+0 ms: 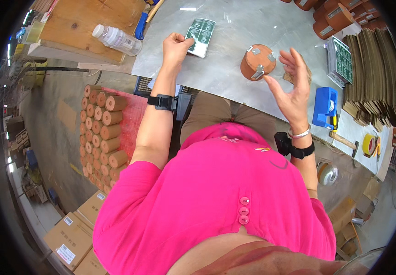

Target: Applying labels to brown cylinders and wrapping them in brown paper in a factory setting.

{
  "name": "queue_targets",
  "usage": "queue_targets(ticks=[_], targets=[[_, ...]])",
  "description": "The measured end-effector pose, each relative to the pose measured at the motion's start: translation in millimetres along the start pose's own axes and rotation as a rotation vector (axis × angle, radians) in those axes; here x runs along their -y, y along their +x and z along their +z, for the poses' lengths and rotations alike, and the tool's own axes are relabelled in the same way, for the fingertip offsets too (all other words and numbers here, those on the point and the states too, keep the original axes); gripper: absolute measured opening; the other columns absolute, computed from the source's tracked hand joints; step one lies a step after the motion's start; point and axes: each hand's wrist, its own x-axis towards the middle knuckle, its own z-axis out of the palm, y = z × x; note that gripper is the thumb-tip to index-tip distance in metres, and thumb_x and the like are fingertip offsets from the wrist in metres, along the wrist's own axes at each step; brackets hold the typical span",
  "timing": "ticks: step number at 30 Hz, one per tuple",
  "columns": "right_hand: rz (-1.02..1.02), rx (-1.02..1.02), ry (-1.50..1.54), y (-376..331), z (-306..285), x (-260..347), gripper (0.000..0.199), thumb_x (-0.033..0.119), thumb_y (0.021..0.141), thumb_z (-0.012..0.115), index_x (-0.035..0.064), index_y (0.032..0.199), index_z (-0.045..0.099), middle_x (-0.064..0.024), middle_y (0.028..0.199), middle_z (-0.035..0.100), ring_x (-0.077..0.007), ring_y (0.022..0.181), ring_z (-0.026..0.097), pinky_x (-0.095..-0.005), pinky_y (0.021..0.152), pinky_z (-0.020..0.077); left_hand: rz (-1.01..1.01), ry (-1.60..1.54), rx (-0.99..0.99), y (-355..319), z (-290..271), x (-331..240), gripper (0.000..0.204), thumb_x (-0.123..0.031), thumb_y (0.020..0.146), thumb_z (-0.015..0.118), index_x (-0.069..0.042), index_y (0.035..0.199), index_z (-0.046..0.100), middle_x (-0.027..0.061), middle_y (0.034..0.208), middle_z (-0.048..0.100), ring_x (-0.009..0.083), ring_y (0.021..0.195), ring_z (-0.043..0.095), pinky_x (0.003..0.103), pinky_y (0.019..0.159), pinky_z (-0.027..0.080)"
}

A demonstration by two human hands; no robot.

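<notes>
A small stack of green-and-white label sheets (201,35) lies on the grey metal tabletop. At its left edge my left hand (176,49) is closed in a pinch, fingertips on the sheet's edge; whether a single label is lifted cannot be seen. To the right stands a round reddish-brown pot-like piece (258,58) with several small metal clips on its top rim and a metal latch at its near side. Beside it my right hand (294,85) is open, fingers spread and raised, holding nothing. A small brown piece (302,77) shows partly behind that hand.
More green labels (341,59) lie at the right, by tall stacks of brown cardboard (373,68). Near them are a blue tape dispenser (324,106), a hammer (344,140) and yellow tape (368,144). A plastic bottle (117,40) lies at left; brown cylinders (101,133) are piled below.
</notes>
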Motion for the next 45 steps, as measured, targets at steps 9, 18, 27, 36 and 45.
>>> queue_targets(ticks=[9,18,27,36,45], targets=[[0.193,0.014,0.407,31,63,33,0.048,0.018,0.09,0.082,-0.0041,0.124,0.057,-0.0133,0.099,0.073,-0.0144,0.081,0.07,-0.0262,0.067,0.0561,0.228,-0.543,0.418,-77,51,-69,0.025,0.001,0.091,0.071,-0.01,0.087,0.049,0.0086,0.104,0.069,0.0103,0.091,0.063,0.028,0.081,0.053],[0.098,-0.082,0.592,44,52,27,0.012,0.01,0.102,0.066,-0.0015,0.104,0.065,-0.001,0.083,0.072,-0.0008,0.07,0.058,-0.0201,0.058,0.0455,-0.098,-0.802,0.803,-93,56,-85,0.039,-0.019,0.102,0.061,-0.004,0.137,0.052,0.0108,0.132,0.062,0.0192,0.115,0.061,0.039,0.101,0.05],[0.022,-0.235,0.081,57,41,21,0.026,0.013,0.089,0.077,0.0018,0.111,0.067,-0.0067,0.089,0.071,-0.0158,0.079,0.066,-0.0317,0.071,0.0517,-0.04,-0.388,0.492,-99,55,-81,0.022,-0.013,0.096,0.074,-0.004,0.115,0.069,0.0068,0.102,0.075,0.0156,0.088,0.073,0.029,0.08,0.058],[-0.363,-0.088,-0.274,44,48,41,0.017,0.017,0.078,0.082,0.0124,0.092,0.072,0.0029,0.094,0.069,-0.0221,0.098,0.061,-0.0384,0.085,0.0375,0.019,-0.462,0.486,-104,56,-91,0.019,-0.016,0.093,0.077,-0.004,0.107,0.071,0.0065,0.097,0.076,0.0143,0.085,0.073,0.03,0.078,0.06],[-0.353,-0.028,-0.181,45,44,39,0.014,0.012,0.079,0.079,0.0104,0.091,0.072,0.0015,0.083,0.067,-0.0188,0.074,0.06,-0.0373,0.083,0.0384,0.237,-0.281,0.489,-109,48,-100,0.02,-0.003,0.09,0.074,0.001,0.108,0.067,0.0071,0.096,0.074,0.0118,0.087,0.07,0.027,0.078,0.058]])
